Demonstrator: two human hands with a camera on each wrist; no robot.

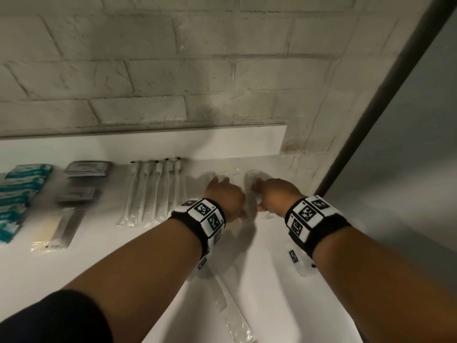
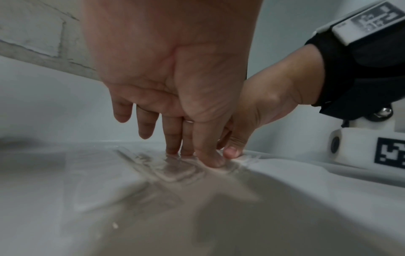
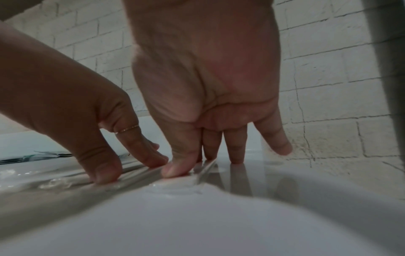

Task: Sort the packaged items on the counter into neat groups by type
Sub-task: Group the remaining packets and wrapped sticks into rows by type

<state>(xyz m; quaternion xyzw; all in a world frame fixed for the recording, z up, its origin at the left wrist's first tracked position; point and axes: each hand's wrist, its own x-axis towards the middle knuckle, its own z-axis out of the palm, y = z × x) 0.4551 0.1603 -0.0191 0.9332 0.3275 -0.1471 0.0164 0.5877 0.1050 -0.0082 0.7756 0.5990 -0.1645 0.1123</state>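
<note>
Both hands are at the back right of the white counter (image 1: 247, 280), side by side on flat clear plastic packets (image 1: 236, 175). My left hand (image 1: 220, 184) presses its straight fingertips (image 2: 175, 150) down on a clear packet (image 2: 173, 168) lying flat. My right hand (image 1: 259, 191) presses beside it, its thumb (image 3: 177, 168) on a packet with a white round piece (image 3: 175, 188) inside. Neither hand lifts anything. Sorted rows lie to the left: wrapped toothbrushes (image 1: 153, 191), dark grey sachets (image 1: 86, 169), teal boxes (image 1: 22, 194).
A pale flat pack (image 1: 53, 231) lies in front of the sachets. Another long clear packet (image 1: 232, 310) lies near the counter's front, and a small one (image 1: 300, 266) under my right wrist. A white brick wall (image 1: 173, 70) backs the counter; a dark edge (image 1: 371, 120) bounds the right.
</note>
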